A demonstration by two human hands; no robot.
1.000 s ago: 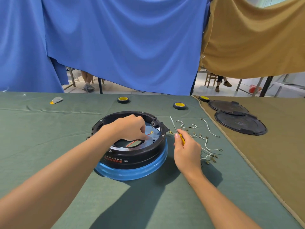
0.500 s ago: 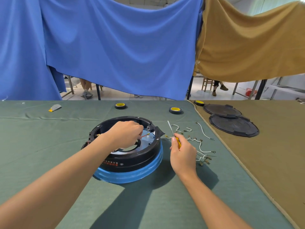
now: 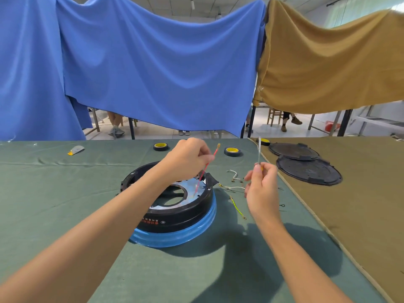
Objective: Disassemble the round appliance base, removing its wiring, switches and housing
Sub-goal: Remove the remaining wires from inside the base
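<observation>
The round appliance base [image 3: 175, 221] sits nearest on the green table cloth [image 3: 65, 204], a black ring on a blue rim. Inside the ring lies one silver plate [image 3: 188, 189] with a round hole. Above it the left hand [image 3: 188, 159] is raised, thumb and fingers pinching one red wire [image 3: 202, 174]. The wire's lower end hangs down to the plate, and whether it is joined there cannot be told. Just right of the base, the right hand [image 3: 260, 184] has its fingers curled round a screwdriver [image 3: 259, 149], shaft pointing up. On the cloth between base and right hand lie one yellow-green wire [image 3: 237, 207] and at least two white wires [image 3: 234, 173]. Farther back stand three tape rolls [image 3: 232, 151] with yellow cores and one small grey and yellow tool [image 3: 75, 149] at the far left. Two black round covers [image 3: 308, 173] lie one behind the other on the tan cloth [image 3: 360, 204]. Behind hang a blue curtain [image 3: 153, 62] and a tan curtain [image 3: 328, 62].
</observation>
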